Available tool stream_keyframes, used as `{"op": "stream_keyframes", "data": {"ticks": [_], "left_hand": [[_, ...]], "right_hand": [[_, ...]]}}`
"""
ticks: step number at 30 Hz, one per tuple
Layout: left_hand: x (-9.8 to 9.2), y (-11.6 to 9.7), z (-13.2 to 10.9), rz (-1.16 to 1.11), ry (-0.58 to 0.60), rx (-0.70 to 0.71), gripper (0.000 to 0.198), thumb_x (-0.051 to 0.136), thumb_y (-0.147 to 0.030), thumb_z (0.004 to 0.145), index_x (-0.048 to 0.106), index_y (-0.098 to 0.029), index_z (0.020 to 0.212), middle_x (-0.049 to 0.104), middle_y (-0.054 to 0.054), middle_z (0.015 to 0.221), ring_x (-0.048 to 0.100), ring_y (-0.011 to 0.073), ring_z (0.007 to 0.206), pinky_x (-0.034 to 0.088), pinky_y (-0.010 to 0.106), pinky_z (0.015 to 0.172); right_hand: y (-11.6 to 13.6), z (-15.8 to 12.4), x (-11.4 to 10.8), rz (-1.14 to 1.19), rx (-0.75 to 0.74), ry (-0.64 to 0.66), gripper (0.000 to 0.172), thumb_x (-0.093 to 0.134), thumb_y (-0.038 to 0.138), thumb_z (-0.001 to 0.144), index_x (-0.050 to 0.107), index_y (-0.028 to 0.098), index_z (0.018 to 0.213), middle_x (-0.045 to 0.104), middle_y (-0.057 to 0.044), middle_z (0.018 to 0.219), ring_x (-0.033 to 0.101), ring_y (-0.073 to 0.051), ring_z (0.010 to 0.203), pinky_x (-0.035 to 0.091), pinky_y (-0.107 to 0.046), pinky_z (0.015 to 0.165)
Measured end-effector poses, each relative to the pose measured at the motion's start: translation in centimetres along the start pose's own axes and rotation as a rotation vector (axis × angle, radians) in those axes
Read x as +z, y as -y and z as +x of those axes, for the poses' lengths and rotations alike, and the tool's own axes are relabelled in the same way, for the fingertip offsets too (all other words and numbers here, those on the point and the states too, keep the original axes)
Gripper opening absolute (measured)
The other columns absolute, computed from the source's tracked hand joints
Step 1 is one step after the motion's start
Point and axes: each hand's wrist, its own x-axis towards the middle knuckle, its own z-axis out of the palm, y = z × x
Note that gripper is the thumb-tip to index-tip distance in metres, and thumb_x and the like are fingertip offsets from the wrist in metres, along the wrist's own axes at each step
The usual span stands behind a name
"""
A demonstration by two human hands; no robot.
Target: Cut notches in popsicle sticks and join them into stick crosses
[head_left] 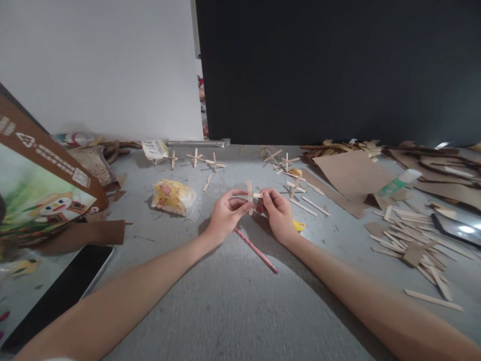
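My left hand (227,213) pinches an upright wooden ice-cream stick (249,193) between thumb and fingers. My right hand (276,210) pinches a second short stick (257,195) that lies crosswise against the upright one, so the two form a cross above the grey table (240,301). Both hands are closed and almost touch each other. A pink pencil (257,250) lies on the table just below my wrists. A small yellow object (299,226) shows beside my right wrist.
Several finished stick crosses (205,160) lie at the back, loose sticks (409,240) and brown cardboard (349,175) at right with a glue tube (398,183). A yellow packet (173,197) sits at left, a dark phone (60,296) and a printed carton (41,185) at far left.
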Motion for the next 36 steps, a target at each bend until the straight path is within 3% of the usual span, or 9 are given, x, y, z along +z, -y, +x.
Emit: {"op": "stream_keyframes", "data": {"ticks": [19,23,28,32,36], "left_hand": [[-0.2,0.4,0.6,-0.017,-0.013,0.004,0.036,0.095,-0.038,0.072,0.079,-0.017,0.096,0.075,0.002,0.072,0.067,0.0146,0.067,0.054,0.029,0.072],[-0.4,0.7,0.9,-0.062,-0.032,-0.011,0.037,0.096,-0.038,0.07,0.079,-0.017,0.094,0.072,0.0,0.068,0.065,0.0136,0.065,0.053,0.028,0.071],[-0.9,0.7,1.5,-0.253,-0.142,-0.111,0.033,0.099,-0.028,0.065,0.078,-0.018,0.089,0.074,0.001,0.073,0.07,0.0135,0.072,0.056,0.026,0.076],[-1.0,0.4,1.8,-0.334,-0.195,-0.186,0.023,0.094,-0.016,0.07,0.077,-0.018,0.086,0.075,0.001,0.075,0.071,0.0123,0.073,0.057,0.024,0.076],[-1.0,0.4,1.8,-0.327,-0.159,-0.269,0.017,0.088,-0.011,0.076,0.077,-0.017,0.087,0.074,0.002,0.074,0.071,0.0127,0.073,0.058,0.024,0.076]], "right_hand": [[-0.1,-0.1,0.2,0.057,0.006,0.002,0.047,0.063,0.07,0.096,0.057,0.025,0.085,0.049,0.005,0.067,0.048,-0.013,0.061,0.042,-0.028,0.061],[0.2,-0.3,0.4,0.128,-0.018,-0.033,0.046,0.064,0.069,0.097,0.054,0.025,0.084,0.046,0.006,0.067,0.045,-0.013,0.059,0.043,-0.027,0.059],[0.6,-0.3,0.9,0.212,-0.126,-0.15,0.041,0.062,0.065,0.1,0.048,0.028,0.087,0.039,0.009,0.064,0.038,-0.011,0.052,0.04,-0.026,0.051],[0.6,-0.5,1.0,0.104,-0.198,-0.229,0.034,0.062,0.059,0.103,0.054,0.027,0.094,0.048,0.008,0.064,0.049,-0.011,0.053,0.044,-0.026,0.052],[0.6,-0.6,0.7,-0.039,-0.227,-0.268,0.027,0.062,0.05,0.104,0.06,0.025,0.097,0.063,0.005,0.068,0.06,-0.012,0.058,0.051,-0.028,0.059]]}}
